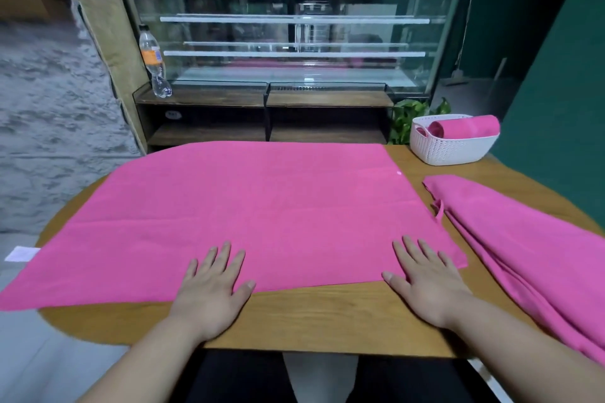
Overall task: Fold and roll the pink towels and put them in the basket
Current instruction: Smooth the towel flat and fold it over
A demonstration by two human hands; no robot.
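Wooden table carries a spread pink towel; left hand and right hand press its near edge, fingers flat, gripping nothing. Smoothing seems done; folding comes next, the far-right white woven basket awaiting.

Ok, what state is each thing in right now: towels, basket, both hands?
spread towel: unfolded, flat on the table.
towel pile: loosely folded, not rolled.
rolled towel: rolled, in the basket.
basket: upright, holding the rolled towel.
left hand: open, fingers flat on the spread towel.
right hand: open, fingers flat on the spread towel.
bottle: upright.
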